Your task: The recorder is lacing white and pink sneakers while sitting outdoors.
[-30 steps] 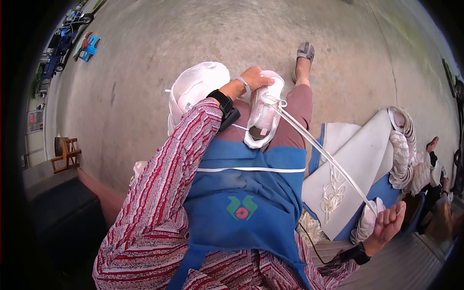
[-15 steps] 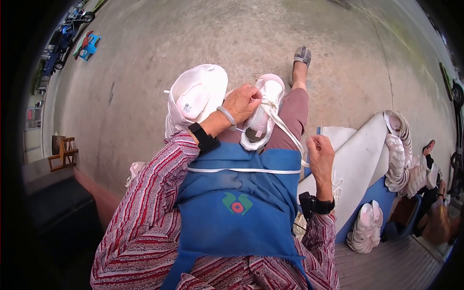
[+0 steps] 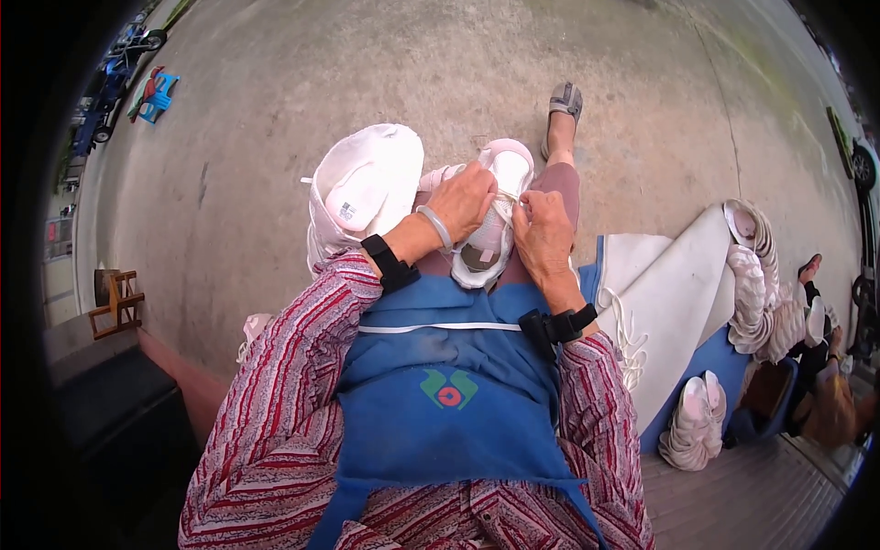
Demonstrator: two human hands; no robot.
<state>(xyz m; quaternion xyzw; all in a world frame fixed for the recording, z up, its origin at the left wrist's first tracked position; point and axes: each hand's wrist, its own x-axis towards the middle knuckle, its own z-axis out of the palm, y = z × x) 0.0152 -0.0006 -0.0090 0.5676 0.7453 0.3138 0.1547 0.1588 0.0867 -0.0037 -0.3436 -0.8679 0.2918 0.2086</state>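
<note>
Nearest me: blue apron (image 3: 449, 449), white cord (image 3: 440, 326) across it. Pale pink-white shoe (image 3: 493, 225) sits on the lap just past the apron, toe pointing away, heel at the apron edge. Left hand (image 3: 458, 203) on its left side, fingers pinched together on the lace (image 3: 507, 195); right hand (image 3: 544, 234) opposite, thumb and forefinger pinched on it too. I can't see the lace tips, hands hide them.

Risks, my read: the shoe rests on the legs with neither hand clearly bracing it, so an uneven pull could roll it. Thin lace, fingertip pinch: a hard tug could slip it. Crossed strands could snag where the fingers crowd together.

Beside the left hand, I have a white bag (image 3: 396, 151), pink insole inside. Right: loose laces (image 3: 626, 344) on a white sheet (image 3: 674, 293), stacked shoe pieces (image 3: 747, 284) past them. Farther: concrete floor (image 3: 660, 119), blue stool (image 3: 160, 96).
</note>
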